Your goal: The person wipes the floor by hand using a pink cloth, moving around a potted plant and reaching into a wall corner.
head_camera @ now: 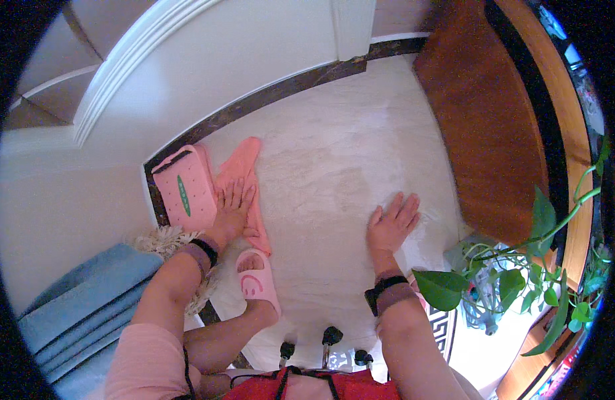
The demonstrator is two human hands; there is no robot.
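Observation:
My left hand (pixel 230 215) lies palm down with spread fingers on a crumpled coral-pink cloth (pixel 245 170) on the pale tiled floor (pixel 327 210). Just left of the cloth, against the wall corner, is a pink case-like plastic item (pixel 185 192) with a slot at the top, small dots and a green oval that bears writing. My right hand (pixel 393 225) is out over the floor, fingers apart, with nothing in it. Whether its palm touches the tiles is hard to tell. Each wrist wears a dark band. A pink slipper (pixel 257 280) with a smiling face is on my foot.
Dark skirting (pixel 282 92) edges the white wall (pixel 227 55). A wooden cabinet panel (pixel 487 130) stands at the right, above trailing plant leaves (pixel 440 289). Blue fabric with a cream fringe (pixel 160 240) hangs at the left. Black casters (pixel 332 335) are close to me.

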